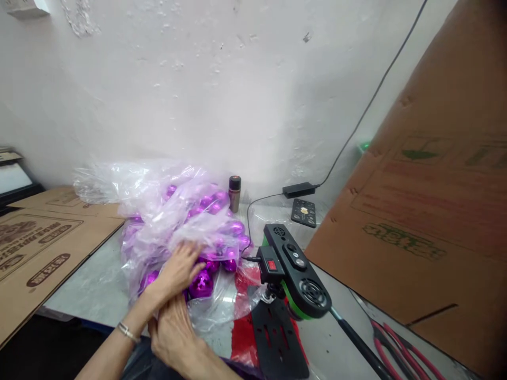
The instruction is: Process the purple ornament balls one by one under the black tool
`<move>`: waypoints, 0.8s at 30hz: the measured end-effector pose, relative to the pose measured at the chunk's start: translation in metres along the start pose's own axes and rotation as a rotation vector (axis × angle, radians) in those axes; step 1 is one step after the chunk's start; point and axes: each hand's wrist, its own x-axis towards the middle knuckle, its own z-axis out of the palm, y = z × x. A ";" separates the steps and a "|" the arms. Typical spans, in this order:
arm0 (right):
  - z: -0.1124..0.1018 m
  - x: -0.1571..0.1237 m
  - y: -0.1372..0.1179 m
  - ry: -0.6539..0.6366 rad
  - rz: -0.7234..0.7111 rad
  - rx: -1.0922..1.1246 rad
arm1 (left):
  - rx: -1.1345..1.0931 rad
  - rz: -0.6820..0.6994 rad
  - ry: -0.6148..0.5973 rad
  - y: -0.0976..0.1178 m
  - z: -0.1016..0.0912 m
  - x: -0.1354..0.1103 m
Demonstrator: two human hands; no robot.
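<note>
A clear plastic bag (158,211) full of shiny purple balls (201,284) lies on the table against the wall. Its mouth faces me, with several balls showing uncovered there. My left hand (180,269), a bracelet on its wrist, rests on the bag's film beside the nearest balls, its fingers stretched out and the thumb apart. Below it, my right hand (172,324) crosses under the left wrist at the near side of the bag. Most of its fingers are hidden, so what they hold, if anything, does not show.
A black device with a red switch (293,272) stands right of the bag, cabled to a power adapter (299,190). Behind are a dark-capped bottle (234,194) and a black card (303,212). Cardboard (412,211) leans at right; red-handled scissors (400,348) lie before it. Flat cardboard (51,237) lies left.
</note>
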 end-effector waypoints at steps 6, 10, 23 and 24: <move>-0.026 -0.053 0.025 -0.074 -0.047 -0.086 | 0.075 -0.235 0.170 -0.085 0.045 -0.005; -0.021 -0.088 0.054 0.110 0.150 -0.183 | 0.109 -0.242 0.169 -0.090 0.052 -0.010; -0.037 -0.086 0.058 0.185 -0.030 -0.190 | 0.202 -0.099 0.350 -0.024 0.017 -0.030; -0.044 -0.084 0.059 0.264 0.001 -0.220 | 0.193 -0.071 0.361 -0.010 0.022 -0.036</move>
